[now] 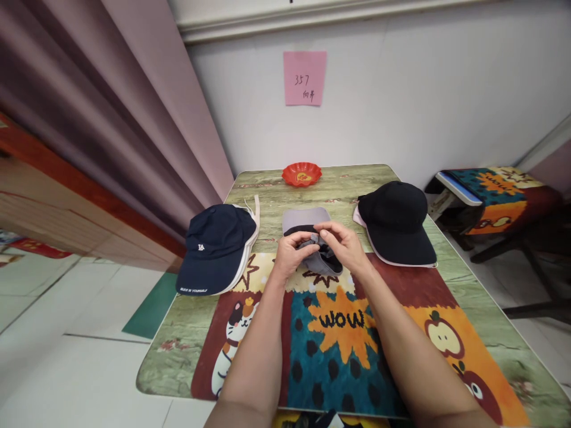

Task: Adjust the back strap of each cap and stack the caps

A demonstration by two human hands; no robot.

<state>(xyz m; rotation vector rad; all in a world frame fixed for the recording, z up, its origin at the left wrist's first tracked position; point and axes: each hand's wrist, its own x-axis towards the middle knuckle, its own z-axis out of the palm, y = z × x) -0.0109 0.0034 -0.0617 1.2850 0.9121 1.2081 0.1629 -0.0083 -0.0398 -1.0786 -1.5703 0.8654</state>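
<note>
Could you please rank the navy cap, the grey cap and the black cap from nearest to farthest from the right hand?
1. Grey cap: at the fingers of the right hand.
2. Black cap: just to its right.
3. Navy cap: left side of the table.

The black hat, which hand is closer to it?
Right. The right hand is left of the black hat, with a gap; the left hand is farther left.

The green wood-look counter [348, 190] has a wavy red dish [302, 175], a navy-topped cap pile [218, 246], a black-topped cap pile [399, 220] and a bright cartoon mat [328, 356].
</note>
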